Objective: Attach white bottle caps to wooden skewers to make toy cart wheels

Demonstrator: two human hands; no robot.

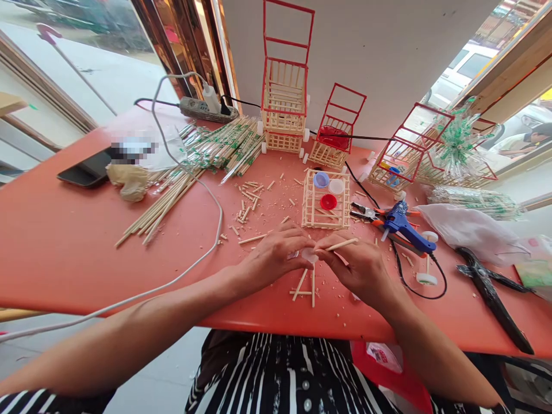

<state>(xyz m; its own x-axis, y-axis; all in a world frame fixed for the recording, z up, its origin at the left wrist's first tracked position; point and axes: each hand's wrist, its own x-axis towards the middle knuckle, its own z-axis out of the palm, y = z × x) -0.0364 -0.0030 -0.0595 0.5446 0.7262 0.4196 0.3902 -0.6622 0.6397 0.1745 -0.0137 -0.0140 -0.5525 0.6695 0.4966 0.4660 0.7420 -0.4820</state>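
Observation:
My left hand (278,250) is closed with its fingertips around a small translucent plastic cap (309,255). The fingertips of my right hand (356,261) meet that cap from the other side, and a short wooden stick (344,244) is pinched in them, pointing right. Just below the hands, several cut sticks (313,287) lie crossed on the red table (241,293). Beyond the hands stands a small stick-built basket (305,201) with a blue cap (321,179), a clear cap (336,186) and a red cap (328,202) in it.
Cut stick pieces (245,210) litter the table's middle. Bundled sticks (233,144) and a white cable (218,230) are left. Behind stand toy carts (284,86). On the right lie a blue glue gun (403,224), pliers (364,211), a wheel pair (426,278) and a black-wrapped tool (491,296).

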